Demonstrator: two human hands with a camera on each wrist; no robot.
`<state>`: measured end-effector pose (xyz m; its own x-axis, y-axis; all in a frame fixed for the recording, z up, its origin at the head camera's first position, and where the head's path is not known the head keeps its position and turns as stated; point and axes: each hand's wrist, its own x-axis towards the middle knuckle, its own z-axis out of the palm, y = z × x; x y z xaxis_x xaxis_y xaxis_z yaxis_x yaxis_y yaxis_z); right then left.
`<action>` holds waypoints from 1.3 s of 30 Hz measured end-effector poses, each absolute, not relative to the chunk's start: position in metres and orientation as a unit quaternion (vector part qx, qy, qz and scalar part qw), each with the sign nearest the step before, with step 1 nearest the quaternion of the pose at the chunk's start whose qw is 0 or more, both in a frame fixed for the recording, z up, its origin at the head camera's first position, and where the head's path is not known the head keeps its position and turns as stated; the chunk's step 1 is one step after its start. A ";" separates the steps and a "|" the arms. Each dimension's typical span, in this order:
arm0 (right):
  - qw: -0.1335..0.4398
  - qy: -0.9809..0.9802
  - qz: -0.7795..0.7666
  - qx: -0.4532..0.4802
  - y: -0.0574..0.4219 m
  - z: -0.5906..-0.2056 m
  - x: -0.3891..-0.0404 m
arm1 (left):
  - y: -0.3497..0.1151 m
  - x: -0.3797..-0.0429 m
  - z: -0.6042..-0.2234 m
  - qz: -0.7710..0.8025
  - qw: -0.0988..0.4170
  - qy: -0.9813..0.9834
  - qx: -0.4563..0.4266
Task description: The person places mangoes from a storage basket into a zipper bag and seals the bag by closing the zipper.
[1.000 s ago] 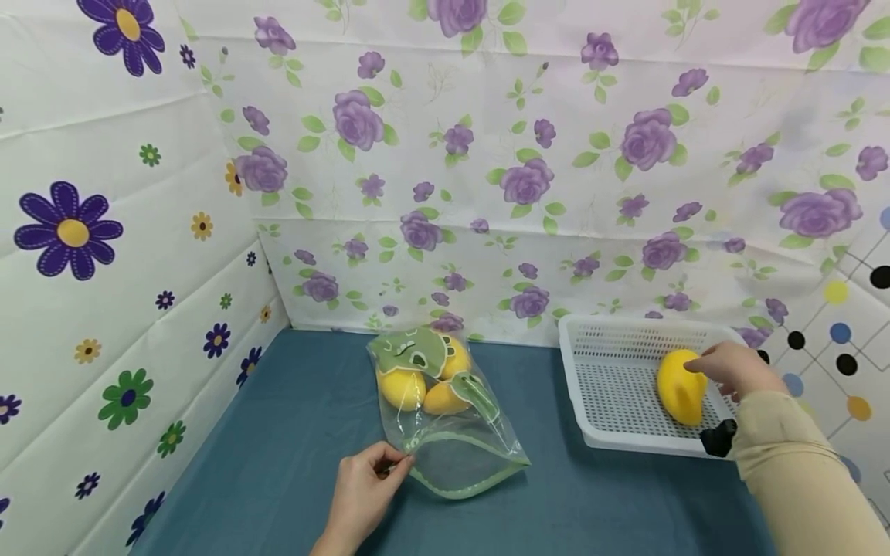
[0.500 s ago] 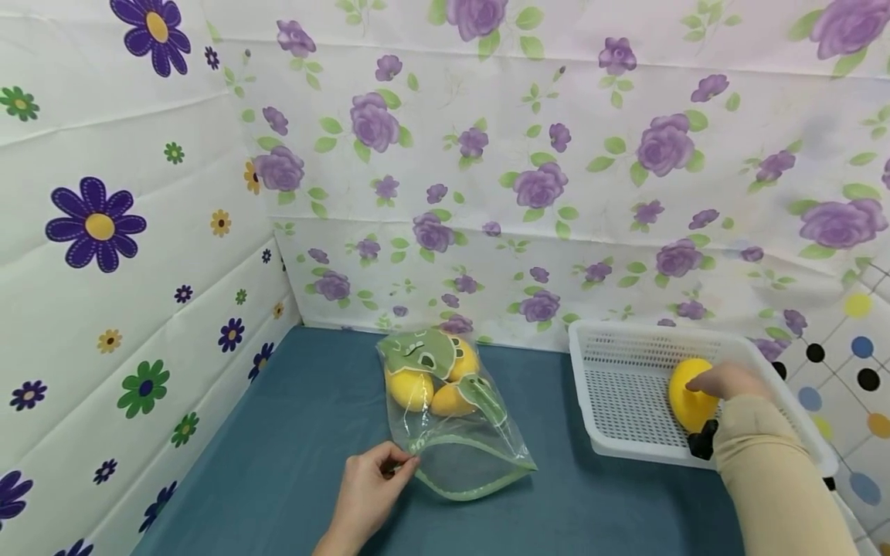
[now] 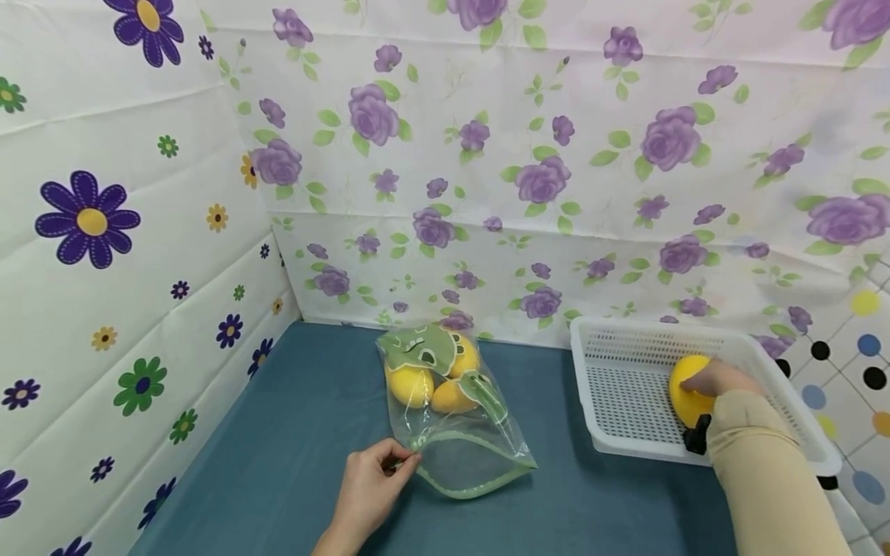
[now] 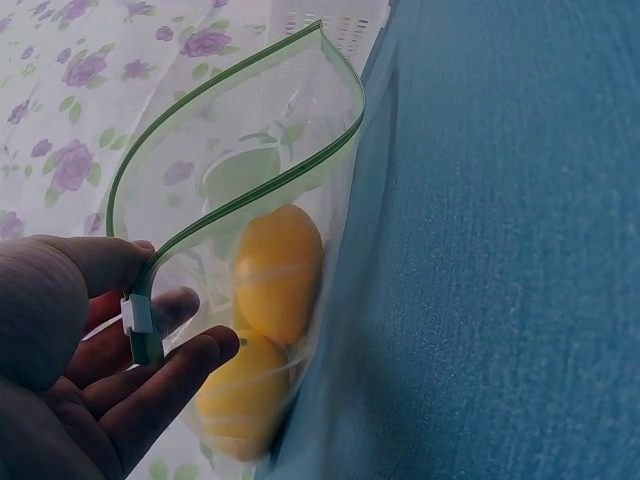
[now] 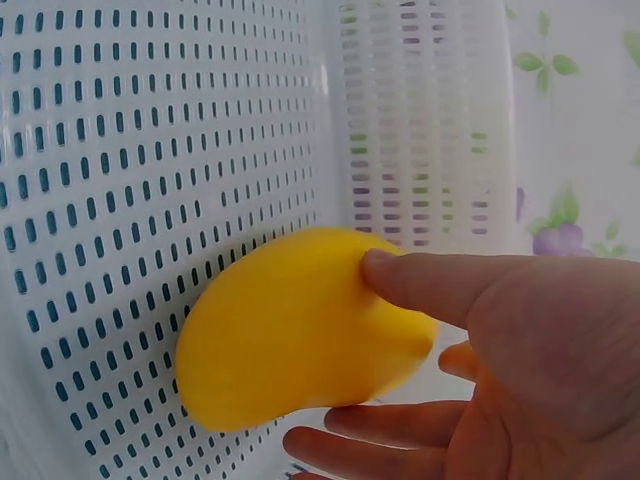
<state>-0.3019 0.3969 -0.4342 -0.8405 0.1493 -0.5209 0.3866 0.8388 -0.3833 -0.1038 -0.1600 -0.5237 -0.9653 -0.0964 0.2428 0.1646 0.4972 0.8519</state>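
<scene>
A clear zip bag (image 3: 406,428) with green animal print lies on the blue table, its green-edged mouth spread toward me. Several yellow fruits shaped like mangoes (image 3: 410,386) are inside. My left hand (image 3: 371,486) pinches the left corner of the mouth, where the left wrist view shows a white slider (image 4: 137,314). Over at the right, my right hand (image 3: 726,380) grips a yellow mango (image 5: 290,330) in a white basket. Its thumb presses the upper side and the other fingers curve below, as the right wrist view shows.
The white perforated plastic basket (image 3: 619,444) stands at the back right, by the flowered back wall (image 3: 487,193). A daisy-patterned side wall (image 3: 153,301) bounds the table (image 3: 278,463) on the left. A black device (image 3: 698,435) sits at my right wrist.
My right hand has closed in on the mango, its fingers moving down around it. The left hand keeps its pinch on the bag. The head view has shifted slightly.
</scene>
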 end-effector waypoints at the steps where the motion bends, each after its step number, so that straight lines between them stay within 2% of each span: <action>1: 0.244 0.926 -0.247 0.149 0.397 -0.434 -0.302 | -0.160 -0.104 -0.524 -0.500 0.131 -0.856 -0.020; 9: 0.249 0.900 -0.297 0.200 0.394 -0.439 -0.310 | -0.159 -0.105 -0.525 -0.500 0.133 -0.856 -0.021; 39: 0.236 0.902 -0.275 0.234 0.383 -0.443 -0.314 | -0.158 -0.107 -0.526 -0.496 0.129 -0.858 -0.022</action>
